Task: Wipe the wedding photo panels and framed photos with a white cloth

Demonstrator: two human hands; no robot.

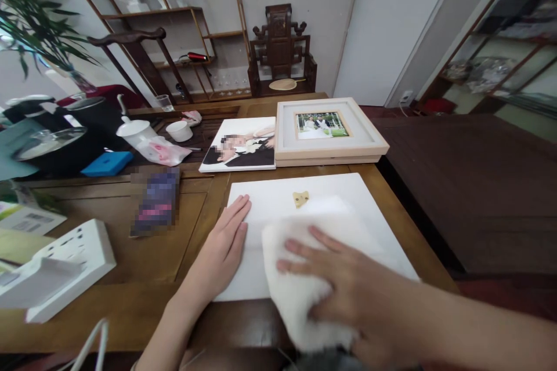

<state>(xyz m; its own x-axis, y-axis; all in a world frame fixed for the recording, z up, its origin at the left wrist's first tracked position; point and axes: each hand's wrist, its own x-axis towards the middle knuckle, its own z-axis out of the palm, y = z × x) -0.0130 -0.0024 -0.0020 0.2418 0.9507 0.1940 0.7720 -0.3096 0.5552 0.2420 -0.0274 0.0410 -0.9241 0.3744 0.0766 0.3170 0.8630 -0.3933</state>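
Note:
A flat white panel (248, 255) lies on the wooden table in front of me, with a small gold-coloured metal piece (300, 199) showing near its far edge. My left hand (226, 240) rests flat along the panel's left edge, fingers stretched out and holding nothing. Under my right hand (335, 278) is a bunched white cloth (278, 243), pressed onto the panel's middle and near part. The right fingers spread over the top of the cloth, and its near end hangs over the panel's front edge. The cloth hides part of the panel; the right hand is slightly blurred.
Behind the panel sit a light wooden picture frame (287, 155) and a photo print panel (248, 163). Leftward are a white power strip (82, 266), a blurred-out dark item (156, 203), a blue box (107, 163), a white cup (178, 131) and a black pot (56, 153).

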